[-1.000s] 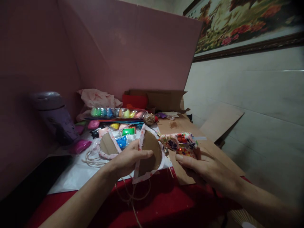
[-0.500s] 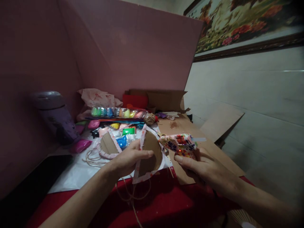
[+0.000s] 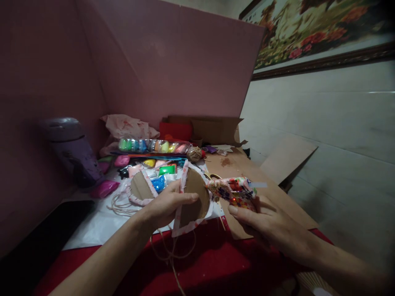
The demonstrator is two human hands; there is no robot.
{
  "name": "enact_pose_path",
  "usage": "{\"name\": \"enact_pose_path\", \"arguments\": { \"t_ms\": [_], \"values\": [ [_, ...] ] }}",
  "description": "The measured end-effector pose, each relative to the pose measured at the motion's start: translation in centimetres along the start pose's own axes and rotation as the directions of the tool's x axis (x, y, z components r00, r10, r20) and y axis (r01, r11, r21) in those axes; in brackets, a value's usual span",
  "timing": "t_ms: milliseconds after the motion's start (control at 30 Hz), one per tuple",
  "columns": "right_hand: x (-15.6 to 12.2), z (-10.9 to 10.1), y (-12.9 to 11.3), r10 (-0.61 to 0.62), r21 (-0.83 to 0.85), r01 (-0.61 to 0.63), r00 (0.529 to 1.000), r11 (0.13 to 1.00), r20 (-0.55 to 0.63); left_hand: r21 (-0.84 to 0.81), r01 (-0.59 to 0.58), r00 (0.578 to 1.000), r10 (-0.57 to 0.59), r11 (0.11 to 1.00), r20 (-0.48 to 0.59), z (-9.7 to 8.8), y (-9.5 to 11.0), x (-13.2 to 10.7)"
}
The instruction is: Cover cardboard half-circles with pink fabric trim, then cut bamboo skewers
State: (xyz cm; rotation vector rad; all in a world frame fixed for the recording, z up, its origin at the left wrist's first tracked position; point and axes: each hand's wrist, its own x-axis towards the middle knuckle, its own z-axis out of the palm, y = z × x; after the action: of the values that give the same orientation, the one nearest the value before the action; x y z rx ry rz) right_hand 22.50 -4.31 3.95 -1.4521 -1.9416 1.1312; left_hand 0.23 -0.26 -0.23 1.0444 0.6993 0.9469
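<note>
glue gun (image 3: 232, 189) handle inside right hand (image 3: 271, 225)

The bare left arm comes in from the bottom left and points up to the right. The left hand (image 3: 163, 206) is curled, with its fingers (image 3: 186, 197) pinched shut. The right arm comes in from the bottom right. The right hand (image 3: 268, 224) is curled too, back up, gripping tight.
</note>
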Motion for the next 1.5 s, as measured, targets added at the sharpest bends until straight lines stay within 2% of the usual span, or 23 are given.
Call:
{"name": "enact_pose_path", "arguments": {
  "t_ms": [67, 300, 467, 667, 833, 933, 1233, 1500],
  "values": [
    [0.0, 0.0, -0.4, 0.018, 0.017, -0.018, 1.0, 1.0, -0.005, -0.002, 0.0, 1.0, 0.0, 1.0, 0.003, 0.1, 0.1, 0.0],
    [-0.1, 0.2, -0.8, -0.05, 0.074, 0.052, 0.998, 0.996, -0.029, -0.032, -0.009, 1.0, 0.008, 0.999, -0.01, 0.1, 0.2, -0.1],
    [-0.1, 0.1, 0.1, -0.055, 0.048, 0.055, 0.999, 0.997, -0.001, -0.026, -0.016, 1.0, 0.016, 1.0, -0.017, 0.0, 0.2, 0.0],
    [-0.2, 0.0, 1.1, -0.145, -0.001, 0.145, 0.989, 0.989, -0.009, -0.022, -0.03, 0.999, 0.029, 0.999, -0.025, 0.0, 0.2, 0.1],
    [-0.5, 0.3, 0.5, -0.071, 0.069, 0.069, 0.997, 0.995, 0.03, -0.002, -0.032, 0.999, 0.032, 0.999, -0.035, -0.2, 0.0, 0.1],
    [-0.5, 0.4, 0.1, -0.049, 0.109, 0.047, 0.999, 0.993, 0.011, 0.012, -0.037, 0.999, 0.037, 0.999, -0.036, -0.2, 0.1, 0.1],
    [-0.3, 0.1, 0.5, -0.059, -0.003, 0.059, 0.998, 0.998, -0.002, 0.008, -0.033, 0.997, 0.033, 0.999, -0.063, -0.1, 0.2, 0.1],
    [-0.1, 0.5, -0.3, 0.023, 0.057, -0.025, 0.999, 0.998, 0.035, -0.029, -0.035, 0.999, 0.034, 0.999, -0.035, 0.0, 0.1, 0.1]
  ]
}}
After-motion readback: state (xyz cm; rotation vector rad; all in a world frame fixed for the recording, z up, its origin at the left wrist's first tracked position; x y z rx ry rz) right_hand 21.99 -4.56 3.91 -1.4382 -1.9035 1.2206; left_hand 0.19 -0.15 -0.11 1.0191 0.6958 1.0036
